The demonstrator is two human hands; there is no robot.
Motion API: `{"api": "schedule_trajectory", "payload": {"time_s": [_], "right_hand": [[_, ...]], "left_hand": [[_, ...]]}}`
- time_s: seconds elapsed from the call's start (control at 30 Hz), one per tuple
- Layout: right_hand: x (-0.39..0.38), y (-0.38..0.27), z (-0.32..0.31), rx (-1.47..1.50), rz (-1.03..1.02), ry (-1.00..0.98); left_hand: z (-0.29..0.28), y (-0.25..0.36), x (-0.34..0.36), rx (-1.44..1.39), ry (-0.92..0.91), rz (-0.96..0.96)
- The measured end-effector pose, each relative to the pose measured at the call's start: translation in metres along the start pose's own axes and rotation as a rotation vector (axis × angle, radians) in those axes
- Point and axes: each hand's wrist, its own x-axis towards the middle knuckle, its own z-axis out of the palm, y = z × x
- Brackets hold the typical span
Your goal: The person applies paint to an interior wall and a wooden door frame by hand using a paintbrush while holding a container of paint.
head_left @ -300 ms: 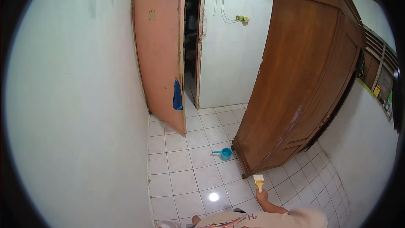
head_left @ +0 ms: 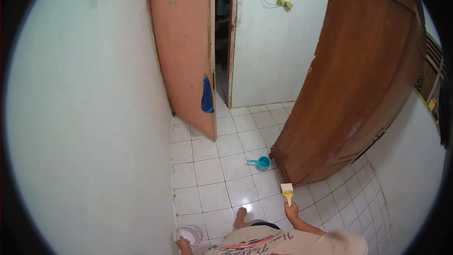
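Observation:
My right hand is closed round the handle of a wide paintbrush. Its pale, whitish bristles point away from me, near the foot of the wardrobe. At the bottom left my left hand grips the rim of a round white bucket. The bucket stands on the tiles beside the left wall, and its inside looks whitish. A turquoise water dipper rests on the floor near the wardrobe's corner, apart from both hands, its handle to the left.
A tall brown wooden wardrobe leans into view on the right. Along the left runs a white wall. A pink door with a blue cloth stands ajar. My bare foot is on the white tile floor.
My left hand has come into view, gripping the bucket's rim. The view has tilted down, so more of the bucket and my foot shows. The paintbrush stays in my right hand.

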Motion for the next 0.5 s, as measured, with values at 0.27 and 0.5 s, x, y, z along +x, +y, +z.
{"api": "schedule_trajectory", "payload": {"time_s": [0.27, 0.5], "right_hand": [[0.122, -0.094, 0.074, 0.072, -0.137, -0.015], [0.243, -0.189, 0.103, 0.140, -0.159, -0.052]], "left_hand": [[0.045, 0.069, 0.022, 0.067, 0.076, -0.075], [0.091, 0.117, -0.002, 0.182, 0.132, 0.060]]}}
